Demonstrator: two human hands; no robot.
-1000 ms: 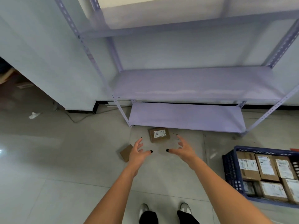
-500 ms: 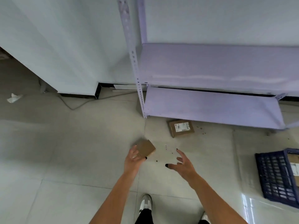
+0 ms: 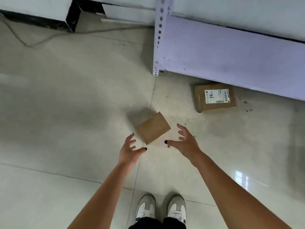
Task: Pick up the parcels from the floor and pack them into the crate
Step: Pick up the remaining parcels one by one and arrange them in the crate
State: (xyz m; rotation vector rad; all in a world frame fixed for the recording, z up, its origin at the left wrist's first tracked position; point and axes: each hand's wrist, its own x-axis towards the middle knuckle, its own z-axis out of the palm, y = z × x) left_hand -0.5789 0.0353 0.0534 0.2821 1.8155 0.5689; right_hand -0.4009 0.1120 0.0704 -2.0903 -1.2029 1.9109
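**Two hands by a small box**

We see a thin cable [image 3: 41,41] lying on the floor [image 3: 66,113] on the left. Our left hand [image 3: 130,150] is wide open and holds nothing. Just past it sits a plain brown box [image 3: 153,128], between both hands. Our right hand [image 3: 185,142] is open too, fingers spread, holding nothing. Farther right, a box with a label [image 3: 214,98] lies at the edge of the purple shelf [image 3: 231,52].

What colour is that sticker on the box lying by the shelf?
White with black print, on the brown parcel; the head view shows it.
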